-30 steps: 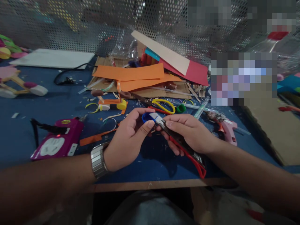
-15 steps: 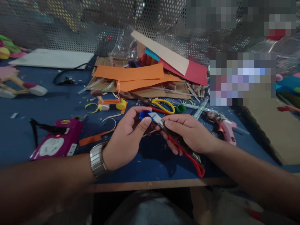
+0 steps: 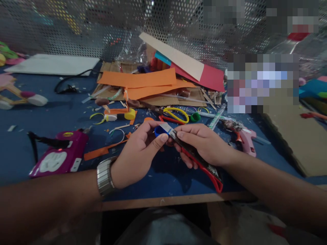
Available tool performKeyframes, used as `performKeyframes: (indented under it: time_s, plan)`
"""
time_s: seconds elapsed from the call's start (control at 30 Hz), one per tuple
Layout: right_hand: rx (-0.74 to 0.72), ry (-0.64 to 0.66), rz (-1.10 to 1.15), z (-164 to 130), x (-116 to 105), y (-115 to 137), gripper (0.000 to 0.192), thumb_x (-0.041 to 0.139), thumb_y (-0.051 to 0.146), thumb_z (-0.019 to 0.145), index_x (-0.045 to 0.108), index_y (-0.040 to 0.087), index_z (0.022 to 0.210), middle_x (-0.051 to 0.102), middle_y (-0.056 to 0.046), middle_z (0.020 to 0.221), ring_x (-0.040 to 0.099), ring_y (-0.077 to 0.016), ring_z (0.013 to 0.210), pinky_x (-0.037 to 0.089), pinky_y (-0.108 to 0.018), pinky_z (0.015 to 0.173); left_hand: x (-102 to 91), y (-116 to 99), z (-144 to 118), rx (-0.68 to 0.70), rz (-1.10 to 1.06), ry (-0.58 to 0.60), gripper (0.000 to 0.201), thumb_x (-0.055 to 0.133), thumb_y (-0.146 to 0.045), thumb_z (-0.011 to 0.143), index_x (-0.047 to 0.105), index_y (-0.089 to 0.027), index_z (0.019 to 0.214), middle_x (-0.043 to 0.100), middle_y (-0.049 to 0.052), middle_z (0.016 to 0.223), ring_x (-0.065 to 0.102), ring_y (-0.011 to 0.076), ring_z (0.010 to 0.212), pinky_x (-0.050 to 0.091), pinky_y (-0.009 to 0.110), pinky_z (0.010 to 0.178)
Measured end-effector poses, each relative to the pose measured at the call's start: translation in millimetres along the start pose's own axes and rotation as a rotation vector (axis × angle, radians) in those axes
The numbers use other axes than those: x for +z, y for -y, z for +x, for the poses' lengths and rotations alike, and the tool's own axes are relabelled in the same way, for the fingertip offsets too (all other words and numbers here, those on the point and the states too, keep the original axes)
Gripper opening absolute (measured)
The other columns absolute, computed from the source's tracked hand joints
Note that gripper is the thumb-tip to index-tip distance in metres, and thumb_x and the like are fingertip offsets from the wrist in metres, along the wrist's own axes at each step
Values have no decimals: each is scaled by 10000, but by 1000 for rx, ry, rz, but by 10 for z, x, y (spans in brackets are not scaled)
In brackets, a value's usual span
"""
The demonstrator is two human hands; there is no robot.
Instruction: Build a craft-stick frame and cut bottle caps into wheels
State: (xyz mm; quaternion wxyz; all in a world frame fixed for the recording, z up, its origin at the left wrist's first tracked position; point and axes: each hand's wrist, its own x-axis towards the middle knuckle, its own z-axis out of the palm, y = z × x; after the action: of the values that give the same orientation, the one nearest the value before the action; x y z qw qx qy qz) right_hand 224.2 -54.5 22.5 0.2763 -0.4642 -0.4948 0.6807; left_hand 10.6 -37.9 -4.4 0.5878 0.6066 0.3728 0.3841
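Gripping a red-handled utility knife (image 3: 198,160), the right hand (image 3: 201,144) is closed around the handle at centre frame, forefinger laid along the spine, exposed blade (image 3: 167,129) pointing up and left. The left hand (image 3: 139,153) meets it there, thumb and fingers pinched on a small blue ring-shaped piece (image 3: 158,130), which the blade tip touches or enters; the exact contact is too small to confirm. A metal watch (image 3: 104,176) sits on the left wrist.

Outward from the hands, on the blue table surface (image 3: 63,115): yellow-handled scissors (image 3: 176,115) and a green ring (image 3: 195,117) just above the hands; a pink glue gun (image 3: 245,139) to the right; a magenta power strip (image 3: 60,156) at lower left with a red indicator lit. Orange paper strips (image 3: 139,80), cardboard and a red sheet (image 3: 209,76) are piled at upper centre against a perforated metal screen (image 3: 76,30). Offcuts and scraps litter the surface.

Risk assessment: the left thumb lies very near the edge, roughly in line with the blade. A small, smooth ring held between fingertips could turn or pop free under pressure, and the blade would then likely run into the thumb or fingers. Both hands are working in the air, not braced on the table, so a slip would go unchecked. The dim lighting adds to the hazard.
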Motion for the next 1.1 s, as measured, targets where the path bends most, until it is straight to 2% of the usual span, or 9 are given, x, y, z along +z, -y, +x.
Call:
performKeyframes:
  time_s: [0.17, 0.27, 0.4, 0.53, 0.63, 0.73, 0.87, 1.0, 1.1]
  plan:
    - [-11, 4, -7, 5, -9, -7, 300, 524, 335, 1072, 627, 204, 823, 649, 24, 478, 585, -107, 351, 484, -141, 340, 15, 24, -8, 21, -51, -11, 289, 764, -432, 1047, 627, -203, 1156, 777, 34, 964, 764, 191, 890, 643, 317, 810]
    - [-20, 0, 24, 12, -11, -16, 273, 531, 324, 1064, 629, 200, 841, 640, 36, 516, 598, -107, 364, 485, -147, 337, 10, 97, 2, 4, -145, -72, 357, 787, -465, 1031, 621, -228, 1240, 768, 34, 1041, 767, 191, 907, 651, 331, 829]
    - [-27, 35, 57, 10, 14, -57, 164, 582, 319, 1032, 660, 196, 956, 652, 47, 698, 644, -112, 413, 509, -186, 346, -5, 153, 37, 32, -294, -190, 375, 770, -526, 1033, 647, -268, 1274, 715, 27, 1085, 719, 175, 910, 635, 320, 803]
    - [-31, 118, -133, -13, 40, -104, 175, 594, 320, 1035, 645, 196, 922, 650, 35, 721, 661, -118, 493, 531, -205, 440, 5, 113, 58, 11, -450, -223, 363, 762, -573, 1024, 686, -248, 1166, 624, 1, 951, 653, 149, 836, 588, 270, 725]
    - [-191, 118, -383, -25, 17, -116, 162, 620, 273, 1020, 678, 184, 898, 674, 12, 735, 645, -124, 605, 523, -221, 565, 14, 80, 53, 21, -489, -204, 383, 745, -596, 1029, 720, -225, 1118, 574, -2, 890, 586, 129, 783, 539, 237, 686]
    - [-373, 128, -591, -24, -29, -117, 129, 637, 215, 1002, 744, 164, 952, 688, 8, 720, 608, -130, 628, 483, -244, 616, 15, 82, 39, 51, -477, -190, 430, 711, -631, 1038, 746, -208, 1106, 552, 2, 845, 558, 129, 767, 519, 232, 687]
    - [-570, 205, -752, -11, -63, -132, 142, 675, 144, 968, 806, 131, 1021, 789, -63, 859, 697, -166, 741, 515, -274, 713, 20, 99, 26, 71, -451, -177, 424, 699, -624, 1049, 741, -209, 1129, 516, -7, 816, 531, 132, 757, 511, 236, 690]
    - [-622, 255, -857, -8, -64, -145, 140, 699, 143, 978, 821, 121, 1042, 802, -107, 950, 735, -194, 827, 542, -288, 762, 48, 75, 30, 57, -469, -181, 447, 805, -638, 966, 652, -222, 1024, 486, -31, 834, 499, 117, 718, 499, 233, 654]
    - [-627, 196, -890, -14, -63, -140, 128, 680, 167, 1011, 796, 142, 1061, 818, -97, 983, 744, -195, 854, 548, -295, 789, 65, 35, 26, 39, -446, -144, 502, 817, -664, 942, 579, -223, 969, 470, -51, 784, 470, 110, 682, 480, 224, 629]
